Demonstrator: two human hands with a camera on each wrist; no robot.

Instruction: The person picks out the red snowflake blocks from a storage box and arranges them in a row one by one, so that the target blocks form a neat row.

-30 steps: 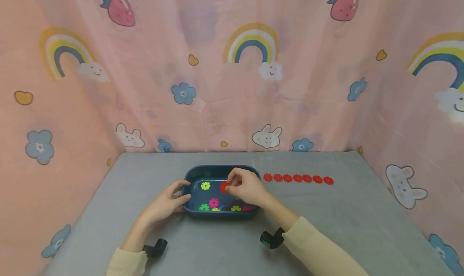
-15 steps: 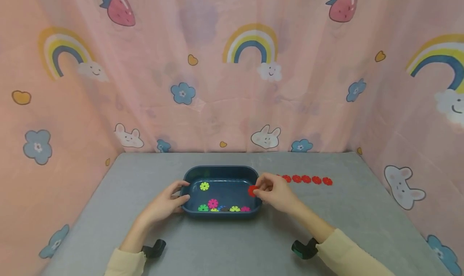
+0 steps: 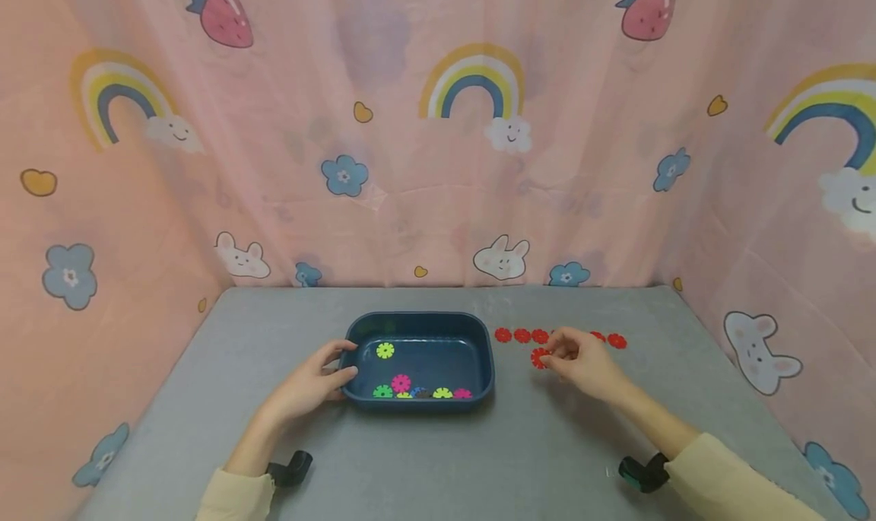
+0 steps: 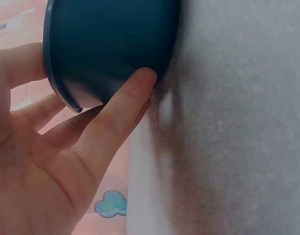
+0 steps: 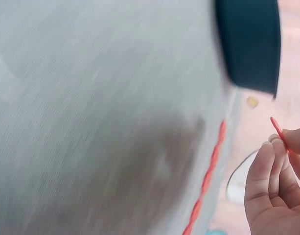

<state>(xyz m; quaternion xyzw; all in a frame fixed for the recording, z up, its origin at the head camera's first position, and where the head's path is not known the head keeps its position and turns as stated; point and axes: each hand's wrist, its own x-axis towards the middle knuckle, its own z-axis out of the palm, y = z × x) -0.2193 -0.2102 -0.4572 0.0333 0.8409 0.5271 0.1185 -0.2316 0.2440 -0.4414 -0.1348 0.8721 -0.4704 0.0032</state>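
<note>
In the head view, my right hand (image 3: 582,361) pinches a red notched plastic disc (image 3: 539,358) between thumb and fingertips. It is over the table, just in front of a row of red discs (image 3: 522,336), and covers part of that row. The right wrist view shows the pinched disc edge-on near the fingertips. My left hand (image 3: 318,376) holds the left end of a dark blue tray (image 3: 424,405), with fingers on its rim and outer wall (image 4: 110,44). Inside the tray lie a yellow disc (image 3: 385,351), a pink disc (image 3: 401,383), a green disc (image 3: 382,392) and several others along the near side.
The grey table (image 3: 424,468) runs back to a pink curtain (image 3: 411,217) printed with rainbows and rabbits. Black devices (image 3: 290,469) are worn at both wrists, below cream sleeves (image 3: 236,494).
My right hand has lifted the red disc out of the tray and carried it right, to the front of the red row. The left hand has stayed at the tray's left end.
</note>
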